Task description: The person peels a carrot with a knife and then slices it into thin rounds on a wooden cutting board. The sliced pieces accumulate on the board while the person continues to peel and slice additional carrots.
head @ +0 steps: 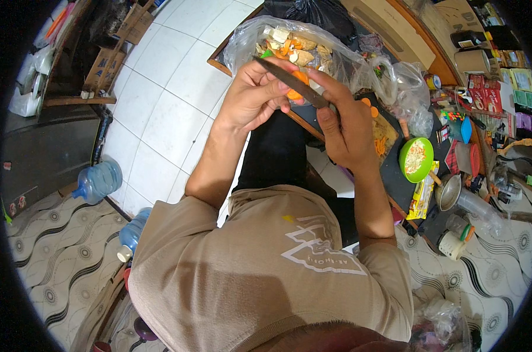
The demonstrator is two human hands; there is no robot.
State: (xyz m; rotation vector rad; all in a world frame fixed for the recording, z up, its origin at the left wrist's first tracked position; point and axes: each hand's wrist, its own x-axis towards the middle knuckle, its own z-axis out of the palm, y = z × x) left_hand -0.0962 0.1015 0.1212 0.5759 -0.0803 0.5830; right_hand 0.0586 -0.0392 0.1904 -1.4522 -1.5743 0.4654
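My left hand (253, 94) holds orange carrot pieces (297, 88) between thumb and fingers. In my right hand (347, 125) is a knife (292, 82) with a dark blade, its handle hidden by my fingers. The blade lies across the carrot, its tip towards my left hand. Just beyond both hands, a clear plastic bag (244, 39) holds peelings and scraps (304, 58). Beside my right hand lies a worn cutting board (387, 127) with cut carrot strips (379, 146) and carrot slices (371, 108) on it. A green bowl (429, 160) of shredded vegetables stands to its right.
A yellow packet (422, 196) and a metal strainer (448, 192) sit beyond the bowl. A black plastic bag (312, 15) lies behind the scraps bag. Packages crowd the shelf at right. Two blue water bottles, one (99, 181) nearer the cabinet, are on the left.
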